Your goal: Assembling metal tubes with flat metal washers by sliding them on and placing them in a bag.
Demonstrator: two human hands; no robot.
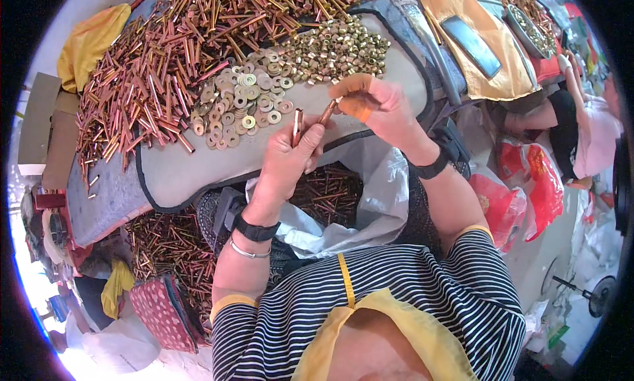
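Observation:
My left hand point(288, 158) grips two copper-coloured metal sleeve anchors. One sleeve anchor point(327, 112) points up and right toward my right hand; the other point(297, 127) stands nearly upright between the fingers. My right hand point(388, 110), with orange coverings on some fingers, pinches at the tip of the first anchor. A small pale bit shows at its fingertips, too small to name. Beyond the hands, a pile of flat washers point(238, 103) lies left of a heap of brass-coloured nuts point(337, 49). A big mound of copper-coloured anchors point(172, 70) spreads over the table's far left.
A grey black-edged mat point(178, 166) covers the near table. In my lap a white sack point(380, 203) holds more anchors, and another heap point(165, 249) lies below left. A phone point(471, 45) rests on orange cloth at right. Beyond red bags point(522, 189), another person point(571, 120) is at work.

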